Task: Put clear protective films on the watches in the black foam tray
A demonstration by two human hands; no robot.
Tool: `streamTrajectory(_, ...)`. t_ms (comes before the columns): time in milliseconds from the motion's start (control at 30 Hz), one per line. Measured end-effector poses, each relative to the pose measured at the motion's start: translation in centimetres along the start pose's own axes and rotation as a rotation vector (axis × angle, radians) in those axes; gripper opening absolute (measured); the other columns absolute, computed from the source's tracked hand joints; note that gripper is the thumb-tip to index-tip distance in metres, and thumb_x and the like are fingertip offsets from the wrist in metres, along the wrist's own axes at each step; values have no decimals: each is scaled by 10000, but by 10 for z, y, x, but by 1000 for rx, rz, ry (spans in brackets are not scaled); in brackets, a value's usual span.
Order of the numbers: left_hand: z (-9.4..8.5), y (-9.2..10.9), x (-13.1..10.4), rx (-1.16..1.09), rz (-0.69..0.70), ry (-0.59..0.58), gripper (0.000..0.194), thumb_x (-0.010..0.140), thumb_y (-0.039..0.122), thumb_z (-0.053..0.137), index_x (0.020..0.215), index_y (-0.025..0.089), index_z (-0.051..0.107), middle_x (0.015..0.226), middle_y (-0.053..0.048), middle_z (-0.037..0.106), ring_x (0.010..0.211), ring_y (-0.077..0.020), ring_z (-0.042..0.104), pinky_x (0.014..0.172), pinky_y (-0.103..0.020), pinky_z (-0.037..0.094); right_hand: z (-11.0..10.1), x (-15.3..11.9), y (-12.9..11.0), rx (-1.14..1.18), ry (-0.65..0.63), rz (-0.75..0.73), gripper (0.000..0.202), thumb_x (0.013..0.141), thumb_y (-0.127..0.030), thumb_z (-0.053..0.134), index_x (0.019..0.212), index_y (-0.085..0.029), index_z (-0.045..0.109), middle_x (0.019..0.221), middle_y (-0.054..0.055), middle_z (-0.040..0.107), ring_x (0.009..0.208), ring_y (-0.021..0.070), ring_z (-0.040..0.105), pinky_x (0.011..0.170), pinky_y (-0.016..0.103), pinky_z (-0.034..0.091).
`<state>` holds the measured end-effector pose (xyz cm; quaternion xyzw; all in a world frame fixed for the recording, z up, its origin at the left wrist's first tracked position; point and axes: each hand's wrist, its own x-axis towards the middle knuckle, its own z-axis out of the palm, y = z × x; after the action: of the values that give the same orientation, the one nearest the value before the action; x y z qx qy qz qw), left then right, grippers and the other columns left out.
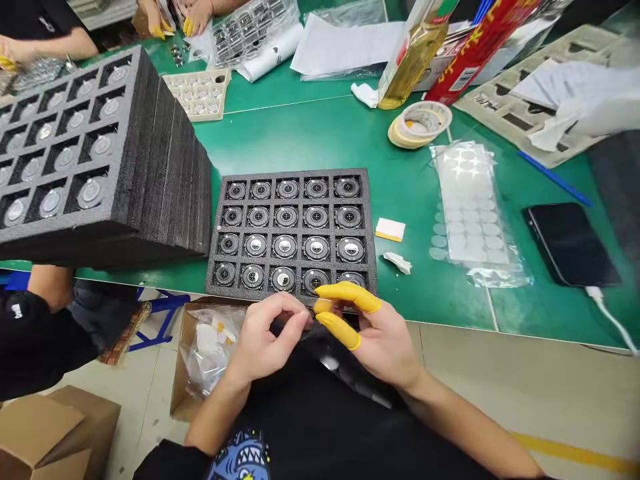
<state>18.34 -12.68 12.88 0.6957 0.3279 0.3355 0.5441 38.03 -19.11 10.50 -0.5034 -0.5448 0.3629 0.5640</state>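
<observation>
1. Showed a grey foam tray (371, 267) flat on a green table (310, 143), just beyond both hands, with dark round watch-case parts (287, 189) in all twenty compartments, so judged fully loaded.
2. Showed white centres on roughly six parts in the two nearer rows, but dark, dotted centres in the two farther rows. Could not tell stickers from glare, so could not count finished or unfinished parts.
3. Brought the left hand (270, 340) to a bare thumb-and-forefinger pinch; could not tell whether anything was gripped. Curved the right hand (383, 333), in yellow finger cots, with thumb and forefinger tips apart; could not tell of anything small between.
4. Showed a clear strip with pale discs (353, 381) below the hands, against dark clothing.
5. Blocked part of the tray's near edge with the fingers, and crowded its left side with a tall foam stack (165, 153).
6. Placed to the right a small white block (390, 229), crumpled paper (397, 262), bagged disc-sticker sheets (470, 207), tape rolls (420, 125) and a charging phone (573, 243).
7. Included co-workers' hands (197, 17) at the far left.
</observation>
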Motion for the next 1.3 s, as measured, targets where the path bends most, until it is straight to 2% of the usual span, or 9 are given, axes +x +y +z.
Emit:
streamTrajectory(167,-4,-1,4,90,65,-23,168,1094,244,650,936,199,687,830,-29,737,734,-150,697,696,-249,574,1,4,1,32,10,22,244,1011,-221,801,1237,-305,762,933,-24,782,778,134,697,768,250,613)
streamTrajectory(300,-6,-4,3,96,61,-38,162,1092,237,644,941,203,689,840,-36,750,752,-161,708,713,-260,582,1,7,0,36,36,15,214,1000,-205,809,1190,-296,767,914,-25,773,774,133,695,751,250,613)
streamTrajectory(500,-8,-9,2,60,18,-42,183,1100,265,647,935,202,693,823,-36,747,732,-159,706,690,-258,572,-2,14,-3,-66,58,-138,177,973,-154,825,1093,-281,795,940,6,785,789,151,724,711,262,632)
streamTrajectory(700,-8,-8,7,36,10,-51,219,1107,302,645,922,193,690,810,-42,744,710,-154,687,667,-256,563,-9,15,2,-180,104,-260,374,971,-225,861,1323,-315,773,970,30,778,822,186,742,754,316,667)
streamTrajectory(833,-7,-8,9,39,2,-63,253,1113,335,638,914,191,695,795,-44,738,702,-154,682,655,-256,563,-12,14,3,-180,76,-268,338,971,-189,843,1280,-317,793,1068,56,811,871,198,767,748,315,677)
streamTrajectory(967,-7,-7,10,43,3,-81,265,1117,340,630,908,190,695,803,-53,742,715,-160,690,660,-261,571,-14,13,5,-139,61,-186,305,971,-195,833,1257,-297,803,994,44,812,798,190,749,710,318,672)
streamTrajectory(1100,-7,-7,13,37,79,-96,203,1104,272,636,931,190,703,863,-63,768,776,-162,716,709,-260,582,-14,14,4,-103,34,-176,216,980,-231,841,1187,-280,806,949,37,798,791,182,736,695,305,656)
streamTrajectory(1200,-8,-7,13,32,90,-88,172,1097,248,642,951,189,709,913,-74,788,812,-163,731,729,-257,588,-13,12,4,-105,67,-161,296,986,-239,840,1272,-297,785,936,21,781,782,174,722,712,306,660)
streamTrajectory(1300,-7,-7,12,15,51,-90,196,1106,265,635,939,186,703,892,-72,787,777,-157,723,680,-245,573,-13,10,5,-158,113,-238,377,984,-232,842,1343,-314,765,987,34,794,818,185,742,727,315,674)
